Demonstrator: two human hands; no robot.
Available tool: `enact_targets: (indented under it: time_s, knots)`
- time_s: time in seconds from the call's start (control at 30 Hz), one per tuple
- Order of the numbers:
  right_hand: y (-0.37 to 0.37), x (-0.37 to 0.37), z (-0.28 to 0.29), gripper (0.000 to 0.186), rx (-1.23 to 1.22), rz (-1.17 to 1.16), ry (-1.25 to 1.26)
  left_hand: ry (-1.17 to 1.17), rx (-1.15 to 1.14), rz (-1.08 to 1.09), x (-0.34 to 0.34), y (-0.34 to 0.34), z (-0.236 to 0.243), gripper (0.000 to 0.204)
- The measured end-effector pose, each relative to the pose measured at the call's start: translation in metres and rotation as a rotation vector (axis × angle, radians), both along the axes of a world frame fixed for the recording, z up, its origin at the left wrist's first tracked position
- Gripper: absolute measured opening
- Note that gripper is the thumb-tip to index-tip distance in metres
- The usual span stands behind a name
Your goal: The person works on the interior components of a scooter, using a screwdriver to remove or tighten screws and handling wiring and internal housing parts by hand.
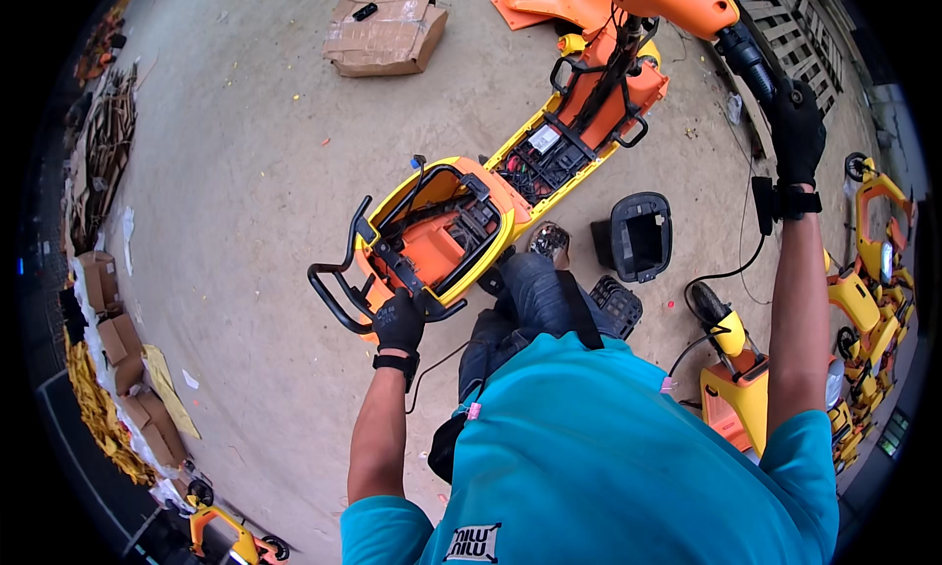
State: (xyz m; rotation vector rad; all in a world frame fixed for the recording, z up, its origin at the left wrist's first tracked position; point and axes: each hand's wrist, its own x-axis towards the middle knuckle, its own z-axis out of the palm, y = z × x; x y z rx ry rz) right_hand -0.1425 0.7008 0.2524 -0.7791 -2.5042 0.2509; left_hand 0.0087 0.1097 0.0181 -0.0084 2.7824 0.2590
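Observation:
An orange and yellow electric scooter [515, 212] stands in front of me with its seat bucket and floor section uncovered. My left hand [399, 320], in a black glove, is closed on the black grab rail [339, 285] at the scooter's rear end; its fingertips are partly hidden. At the upper right my gloved right hand [797, 133] wraps round the black handlebar grip [748, 64]. Wires and a silver box [543, 139] show in the open floor section. Beside the scooter sits a black plastic bin [643, 236], its hollow facing up.
A cardboard box [383, 40] with a small black object on it lies ahead. Orange panels [549, 0] rest past the scooter's front. Another scooter [741, 388] is close on my right, with several more beyond. Wooden pallets [795, 40] lie far right; cartons [123, 354] line the left.

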Motion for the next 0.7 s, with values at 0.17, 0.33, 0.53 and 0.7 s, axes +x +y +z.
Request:
enact_targets:
  time_s: [0.17, 0.33, 0.53, 0.7]
  knots:
    - [0.003, 0.0, -0.003, 0.038, 0.025, 0.012, 0.003, 0.053, 0.012, -0.002, -0.001, -0.001, 0.001, 0.031]
    - [0.006, 0.0, -0.004, 0.037, 0.002, 0.013, -0.013, 0.067, 0.002, 0.008, -0.002, -0.003, 0.009, 0.034]
    - [0.005, -0.001, -0.004, 0.038, -0.012, -0.022, 0.014, 0.105, 0.193, 0.091, 0.003, -0.005, 0.015, 0.028]
    - [0.004, 0.0, -0.003, 0.039, 0.031, -0.019, 0.009, 0.017, 0.72, 0.285, 0.007, -0.012, 0.016, 0.016]
